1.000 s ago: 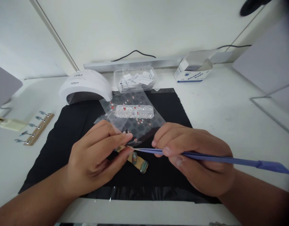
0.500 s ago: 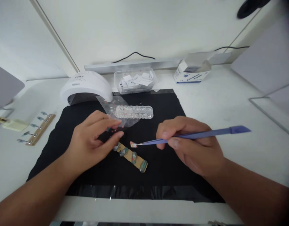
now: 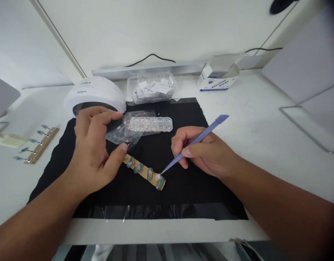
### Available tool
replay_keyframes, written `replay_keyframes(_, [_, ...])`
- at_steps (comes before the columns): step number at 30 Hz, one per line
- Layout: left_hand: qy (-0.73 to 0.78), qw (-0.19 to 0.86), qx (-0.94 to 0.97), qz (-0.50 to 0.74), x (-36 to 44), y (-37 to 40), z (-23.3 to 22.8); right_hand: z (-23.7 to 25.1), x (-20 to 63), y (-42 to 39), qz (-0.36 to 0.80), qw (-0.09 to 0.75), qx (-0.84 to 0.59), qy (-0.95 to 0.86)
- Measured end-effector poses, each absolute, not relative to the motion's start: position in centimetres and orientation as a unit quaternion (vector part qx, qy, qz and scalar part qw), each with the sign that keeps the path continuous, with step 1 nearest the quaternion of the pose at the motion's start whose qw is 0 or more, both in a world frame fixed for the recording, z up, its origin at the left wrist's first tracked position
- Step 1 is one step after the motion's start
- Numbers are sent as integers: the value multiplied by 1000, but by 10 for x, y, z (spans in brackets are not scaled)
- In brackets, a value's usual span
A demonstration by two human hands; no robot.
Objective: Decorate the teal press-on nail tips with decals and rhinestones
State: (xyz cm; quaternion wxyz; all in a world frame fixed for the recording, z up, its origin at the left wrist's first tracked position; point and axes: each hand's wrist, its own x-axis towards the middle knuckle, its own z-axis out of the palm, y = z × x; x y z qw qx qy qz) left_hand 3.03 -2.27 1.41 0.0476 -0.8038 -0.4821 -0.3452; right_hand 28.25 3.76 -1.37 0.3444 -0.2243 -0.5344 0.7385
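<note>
White tabletop carries a black rectangular mat [image 3: 183,195], and at its middle lies the tan strip of painted nail tips [image 3: 144,172]. I pinch slim blue plastic tweezers [image 3: 194,142] in my right hand [image 3: 203,152], their tip touching the strip's end at five o'clock. My left hand [image 3: 94,152] grasps a clear sticker sheet [image 3: 123,130] at eleven o'clock. Beyond, at twelve, lies a clear gem box [image 3: 151,124]; a white nail lamp [image 3: 94,94] sits at ten.

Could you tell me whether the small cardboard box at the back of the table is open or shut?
Open: the box has its top flap raised, leaving a dark gap at the top. What it holds cannot be told.
</note>
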Motion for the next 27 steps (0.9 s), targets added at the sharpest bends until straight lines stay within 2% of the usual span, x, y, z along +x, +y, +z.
replay_keyframes(5, [-390, -108, -909, -97, 47, -34, 21, -14, 282, 40, 766, 278, -225, -534])
replay_keyframes(7, [-379, -132, -915, -45, 52, -35, 18, -14, 282, 40, 769, 268, -221, -536])
replay_keyframes(15, [-338, -102, -933, -72, 47, -31, 8, -15, 281, 39, 768, 260, -232, -538])
replay_keyframes(27, [-329, -101, -938, -37, 44, -31, 9, -15, 275, 28, 762, 259, -234, -545])
